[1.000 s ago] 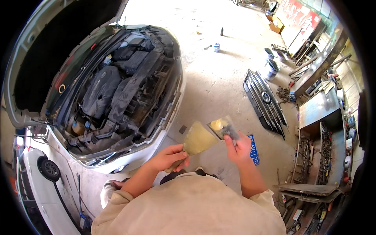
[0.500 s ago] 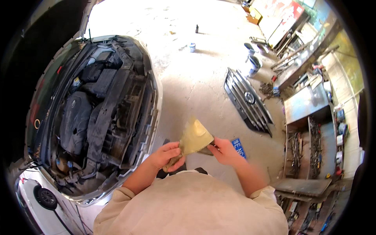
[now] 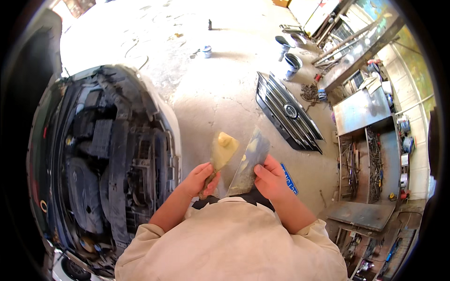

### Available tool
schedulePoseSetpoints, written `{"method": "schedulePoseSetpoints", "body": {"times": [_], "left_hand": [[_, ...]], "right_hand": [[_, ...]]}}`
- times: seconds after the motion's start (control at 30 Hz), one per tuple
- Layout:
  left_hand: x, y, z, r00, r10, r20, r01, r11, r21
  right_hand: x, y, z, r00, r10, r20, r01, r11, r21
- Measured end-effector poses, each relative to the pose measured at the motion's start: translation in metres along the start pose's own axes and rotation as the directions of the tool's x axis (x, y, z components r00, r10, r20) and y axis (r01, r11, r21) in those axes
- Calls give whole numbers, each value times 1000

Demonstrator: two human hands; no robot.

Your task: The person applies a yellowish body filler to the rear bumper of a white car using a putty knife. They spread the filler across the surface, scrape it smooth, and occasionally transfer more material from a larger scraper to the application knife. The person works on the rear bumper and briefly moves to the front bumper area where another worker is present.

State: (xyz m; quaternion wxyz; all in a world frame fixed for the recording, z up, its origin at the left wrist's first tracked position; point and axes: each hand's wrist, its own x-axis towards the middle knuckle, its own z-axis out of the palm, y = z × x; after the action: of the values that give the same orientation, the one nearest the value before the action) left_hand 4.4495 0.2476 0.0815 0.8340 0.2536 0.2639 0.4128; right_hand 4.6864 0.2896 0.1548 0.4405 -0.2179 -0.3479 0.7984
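My left hand (image 3: 200, 181) is closed round the handle of a putty knife (image 3: 218, 158), whose broad blade points up and away from me. A lump of yellow putty (image 3: 227, 140) sits near the blade's far end. In my right hand (image 3: 271, 179), thumb on top, is a flat grey spreader (image 3: 253, 157) with yellowish smears on its face. The two tools are apart, side by side in front of my body. My fingers hide part of both.
To the left stands a car with its hood up and engine bay (image 3: 103, 154) exposed. A front grille (image 3: 290, 111) and a blue plate (image 3: 289, 179) lie on the floor to the right. Beyond are buckets (image 3: 292, 66), a small tub (image 3: 206, 51) and a metal tool cabinet (image 3: 363, 117).
The spreader has come away from the putty knife and turned so its face shows. My right hand has shifted slightly right. The whole view has swung, with the car now farther left.
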Motion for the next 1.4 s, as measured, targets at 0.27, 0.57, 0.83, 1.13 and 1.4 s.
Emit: {"method": "schedulePoseSetpoints", "body": {"times": [0.27, 0.57, 0.83, 1.13, 1.4], "left_hand": [[134, 106, -18, 997, -38, -60, 58, 927, 370], [303, 226, -28, 976, -167, -142, 219, 778, 589], [408, 312, -79, 970, -169, -177, 239, 811, 535], [541, 427, -217, 988, -156, -3, 135, 847, 514], [643, 534, -281, 986, -149, -77, 168, 871, 462]], "right_hand": [[113, -78, -128, 925, -357, -135, 80, 526, -846], [294, -196, -175, 924, -151, 352, 374, 160, -914], [441, -202, -242, 813, -446, 376, 406, -31, -913], [631, -211, -316, 997, -57, 51, 40, -174, -984], [519, -61, -571, 714, -164, -681, -698, -248, -672]]}}
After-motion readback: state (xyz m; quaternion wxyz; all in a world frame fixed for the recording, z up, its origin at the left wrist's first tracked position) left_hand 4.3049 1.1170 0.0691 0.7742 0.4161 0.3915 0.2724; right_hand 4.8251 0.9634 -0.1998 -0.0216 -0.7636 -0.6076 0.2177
